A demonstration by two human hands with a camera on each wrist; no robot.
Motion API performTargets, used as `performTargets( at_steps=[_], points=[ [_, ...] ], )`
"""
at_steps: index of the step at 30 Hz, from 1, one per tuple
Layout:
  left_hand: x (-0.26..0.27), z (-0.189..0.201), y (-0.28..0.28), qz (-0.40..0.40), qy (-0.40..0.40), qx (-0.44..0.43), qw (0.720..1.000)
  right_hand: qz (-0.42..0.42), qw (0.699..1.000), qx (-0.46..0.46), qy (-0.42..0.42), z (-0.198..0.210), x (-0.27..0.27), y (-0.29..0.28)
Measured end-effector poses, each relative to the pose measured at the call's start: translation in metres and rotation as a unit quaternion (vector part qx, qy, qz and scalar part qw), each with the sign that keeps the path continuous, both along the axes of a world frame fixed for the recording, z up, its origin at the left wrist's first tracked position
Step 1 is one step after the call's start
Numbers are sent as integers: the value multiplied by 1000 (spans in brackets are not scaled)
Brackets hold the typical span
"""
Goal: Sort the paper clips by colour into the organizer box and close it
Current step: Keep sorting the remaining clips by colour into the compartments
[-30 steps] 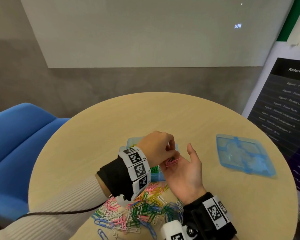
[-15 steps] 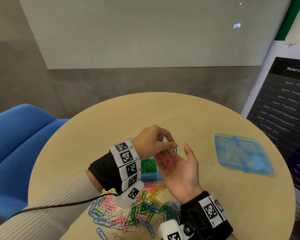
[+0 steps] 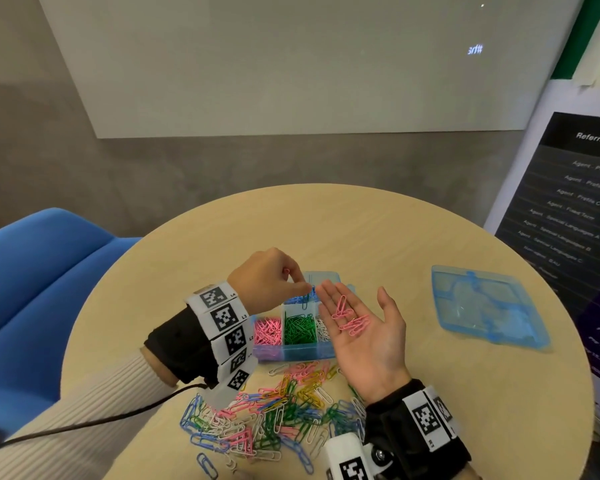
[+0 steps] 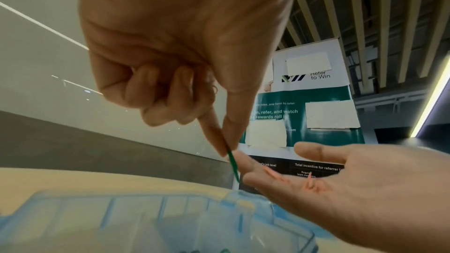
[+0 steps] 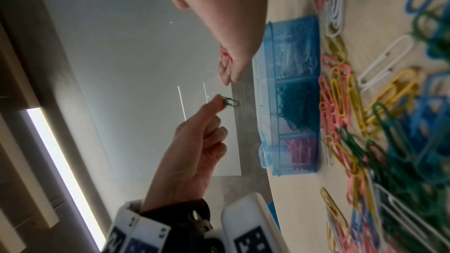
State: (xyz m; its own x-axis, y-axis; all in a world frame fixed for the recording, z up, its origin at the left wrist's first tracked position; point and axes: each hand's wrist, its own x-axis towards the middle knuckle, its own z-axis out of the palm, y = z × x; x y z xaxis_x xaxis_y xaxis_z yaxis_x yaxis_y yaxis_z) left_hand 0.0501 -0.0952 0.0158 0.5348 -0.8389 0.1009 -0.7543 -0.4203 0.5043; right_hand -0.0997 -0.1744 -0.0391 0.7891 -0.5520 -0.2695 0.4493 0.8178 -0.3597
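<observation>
My left hand (image 3: 303,289) pinches one green paper clip (image 3: 305,300) between thumb and forefinger, just above the back of the open blue organizer box (image 3: 291,353). The same green clip (image 4: 232,164) shows in the left wrist view and, in the right wrist view, the clip (image 5: 230,102) hangs above the box (image 5: 292,93). My right hand (image 3: 371,344) lies palm up and flat over the box's right end, with a few pink clips (image 3: 350,317) resting on it. The box has pink (image 3: 267,330), green (image 3: 298,327) and white (image 3: 321,327) compartments.
A mixed pile of loose clips (image 3: 274,414) lies on the round wooden table (image 3: 361,230) between the box and me. The box's clear blue lid (image 3: 489,306) lies apart at the right. A blue chair (image 3: 39,271) stands left, a banner (image 3: 568,220) right.
My left hand has drawn out of the right palm with a green clip and moved left over the box. The right hand has flattened out, showing the pink clips.
</observation>
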Motion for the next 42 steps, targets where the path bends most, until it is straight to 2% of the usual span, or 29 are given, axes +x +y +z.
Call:
performTargets(
  at_steps=[5,10,14,17,21,24,29,33,35,36,38,40,42],
  points=[
    [3,-11,7,-1,37,85,996,-5,1000,3,-4,0,0,-1],
    [15,-15,30,35,144,138,979,8,1000,-12,-6,-1,4,4],
    [14,-11,50,64,295,90,949,39,998,-37,15,7,17,16],
    [12,-10,63,73,354,53,931,65,991,-105,57,17,31,27],
    [6,-9,77,89,361,8,928,131,958,-224,122,27,51,43],
    [2,-8,89,103,354,-20,929,184,908,-326,185,29,57,54],
    [4,-11,117,75,290,28,953,192,858,-429,208,37,48,47],
    [11,-18,146,34,175,168,970,241,772,-543,227,48,23,15],
    [16,-27,161,17,117,254,960,271,700,-613,246,55,4,-2],
    [17,-34,167,12,95,291,952,285,647,-654,269,58,-7,-9],
    [18,-47,177,1,73,331,941,299,522,-725,334,58,-28,-25],
    [17,-58,181,-17,64,315,947,295,404,-763,409,52,-45,-40],
    [15,-63,178,-33,60,270,960,318,316,-772,451,41,-55,-51]
  ],
)
